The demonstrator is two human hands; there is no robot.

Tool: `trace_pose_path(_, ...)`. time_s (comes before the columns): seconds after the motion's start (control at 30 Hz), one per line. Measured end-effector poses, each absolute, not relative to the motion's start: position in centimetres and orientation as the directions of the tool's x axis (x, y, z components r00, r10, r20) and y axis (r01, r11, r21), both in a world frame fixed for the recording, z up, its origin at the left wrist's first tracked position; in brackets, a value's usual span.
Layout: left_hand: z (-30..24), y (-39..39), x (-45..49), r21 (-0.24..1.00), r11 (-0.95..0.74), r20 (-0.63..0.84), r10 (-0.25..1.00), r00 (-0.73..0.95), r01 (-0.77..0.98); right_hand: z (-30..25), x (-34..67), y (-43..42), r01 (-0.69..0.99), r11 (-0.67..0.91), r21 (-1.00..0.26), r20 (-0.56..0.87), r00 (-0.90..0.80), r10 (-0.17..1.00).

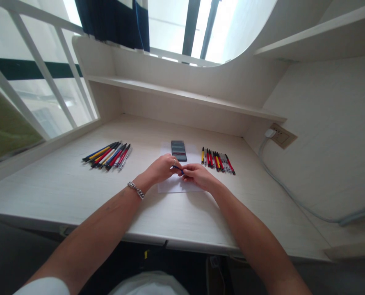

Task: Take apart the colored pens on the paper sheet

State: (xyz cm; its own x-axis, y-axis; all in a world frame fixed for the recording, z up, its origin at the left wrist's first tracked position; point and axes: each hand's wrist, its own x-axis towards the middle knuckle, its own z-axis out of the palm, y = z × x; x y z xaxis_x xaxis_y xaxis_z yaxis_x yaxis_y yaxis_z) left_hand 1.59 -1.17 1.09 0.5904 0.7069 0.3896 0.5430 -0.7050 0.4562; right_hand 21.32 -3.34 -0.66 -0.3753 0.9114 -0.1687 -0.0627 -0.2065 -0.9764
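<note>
Blue pen (176, 167): you're pinching it between left hand (160, 169) and right hand (199, 176), fingertips closed on barrel, above white paper sheet (170, 187). Light, stiff, slick-looking; hold mid-barrel. Dark smartphone (179, 150) lying beyond; left pen row (107, 156), right pen row (217, 161) flanking.

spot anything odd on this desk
The left pens lie fanned and overlapping, looking untidy next to the right pens, which sit in a tighter side-by-side row. Nothing looks spilled or damaged.
</note>
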Motion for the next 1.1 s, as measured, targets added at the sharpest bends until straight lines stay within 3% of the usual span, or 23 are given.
trace_pose_path(0.37,0.3,-0.2,0.7,0.565,-0.596,0.329,0.797,0.506,0.571,-0.4,22.5,-2.9,0.265,0.082,-0.961,0.014,-0.248,0.969)
trace_pose_path(0.53,0.5,0.0,0.1,0.584,-0.54,0.31,0.839,0.448,0.606,-0.5,22.5,-3.3,0.518,0.313,-0.796,0.202,-0.26,0.944)
trace_pose_path(0.73,0.5,0.1,0.1,0.6,-0.535,0.334,0.843,0.422,0.595,-1.3,21.8,-3.4,0.66,0.426,-0.619,0.271,-0.33,0.904)
trace_pose_path(0.83,0.5,0.2,0.1,0.602,-0.536,0.343,0.843,0.414,0.593,-1.2,22.0,-3.2,0.676,0.465,-0.572,0.364,-0.299,0.882)
trace_pose_path(0.93,0.5,0.0,0.3,0.627,-0.539,0.338,0.839,0.427,0.562,-0.9,22.2,-3.1,0.626,0.477,-0.618,0.435,-0.233,0.87)
trace_pose_path(1.1,0.2,-0.6,1.2,0.68,-0.562,0.324,0.806,0.495,0.471,-0.4,22.2,-3.4,0.564,0.5,-0.657,0.424,-0.272,0.864)
